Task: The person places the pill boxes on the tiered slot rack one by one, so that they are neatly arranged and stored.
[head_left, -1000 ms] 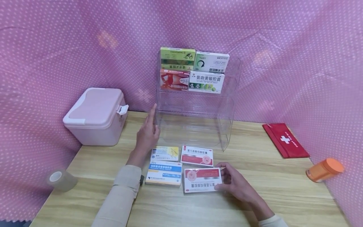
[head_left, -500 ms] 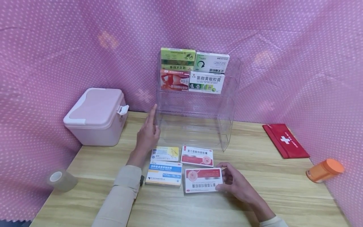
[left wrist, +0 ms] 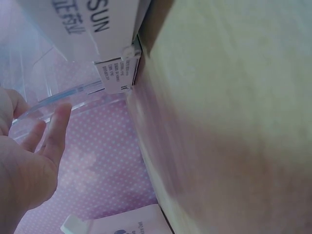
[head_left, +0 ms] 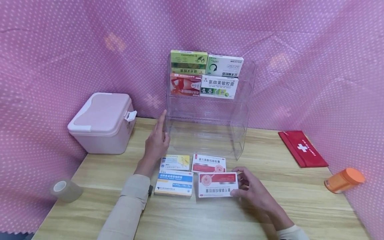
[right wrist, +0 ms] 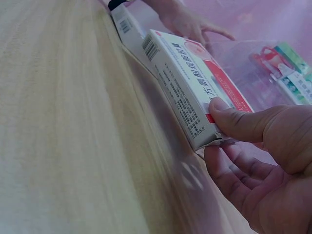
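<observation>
The right hand (head_left: 252, 188) pinches the end of a red-and-white box (head_left: 217, 189), lifting it off the worktop (head_left: 270, 206); the left hand (head_left: 156, 141), fingers straight, rests by the clear rack (head_left: 210, 126). Held by one end, the box could slip or tip

Four boxes (head_left: 189, 74) in rack (head_left: 243, 110), case (head_left: 102, 123) left of it, pouch (head_left: 302, 148) right

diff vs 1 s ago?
The right hand, gripping the red-and-white box, has lifted it off the table and moved it slightly back toward the rack; it now overlaps the box behind it. The left hand stays open beside the rack. The blue box, yellow box and all else are unchanged.
</observation>
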A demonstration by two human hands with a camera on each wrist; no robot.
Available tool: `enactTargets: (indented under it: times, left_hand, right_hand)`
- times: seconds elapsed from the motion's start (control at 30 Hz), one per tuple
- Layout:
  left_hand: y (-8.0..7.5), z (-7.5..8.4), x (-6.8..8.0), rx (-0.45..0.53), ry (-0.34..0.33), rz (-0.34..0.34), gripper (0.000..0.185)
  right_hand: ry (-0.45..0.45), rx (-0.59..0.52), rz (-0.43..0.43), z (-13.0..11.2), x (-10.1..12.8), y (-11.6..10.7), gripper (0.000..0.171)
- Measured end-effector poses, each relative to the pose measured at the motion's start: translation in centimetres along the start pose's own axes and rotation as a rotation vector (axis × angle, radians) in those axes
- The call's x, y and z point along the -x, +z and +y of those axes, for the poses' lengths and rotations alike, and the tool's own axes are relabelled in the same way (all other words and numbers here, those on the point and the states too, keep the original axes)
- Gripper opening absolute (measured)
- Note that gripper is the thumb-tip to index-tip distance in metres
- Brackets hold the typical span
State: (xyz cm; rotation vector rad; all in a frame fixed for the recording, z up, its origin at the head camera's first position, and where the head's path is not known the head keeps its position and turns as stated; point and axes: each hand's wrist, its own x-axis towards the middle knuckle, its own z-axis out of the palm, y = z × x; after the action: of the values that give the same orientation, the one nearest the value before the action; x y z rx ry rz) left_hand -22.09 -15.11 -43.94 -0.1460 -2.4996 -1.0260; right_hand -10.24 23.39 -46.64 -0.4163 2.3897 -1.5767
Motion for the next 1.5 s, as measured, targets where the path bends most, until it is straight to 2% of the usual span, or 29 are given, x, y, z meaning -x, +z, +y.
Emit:
enactTargets:
  times: [0.27,0.67,0.9,1.2,1.5]
  left_hand:
    - [0.1,0.0,-0.1,0.004,0.003,-0.005,0.097]
    - [-0.1,0.3,0.0,-0.004,-0.013,-0.011,0.095]
    - [0.0,0.2,0.0,-0.01,-0.011,-0.008,0.099]
    - [-0.2,0.2,0.2,-0.012,-0.022,-0.013,0.095]
    - [-0.2,0.1,0.2,0.0,-0.01,-0.012,0.094]
  right_hand:
    - [-0.047,0.006,0.016,-0.3,-0.3,-0.6,0.067]
    - [-0.145,0.017,0.036,-1.0,-0.6,-1.7,0.071]
    - [-0.147,0.047,0.05,-1.9,-0.9,-2.6,0.071]
    - [-0.144,0.076,0.094,-3.0,-1.5,-3.5,0.071]
    - [-0.129,0.077,0.092,-3.5,-2.0,-3.7,0.075]
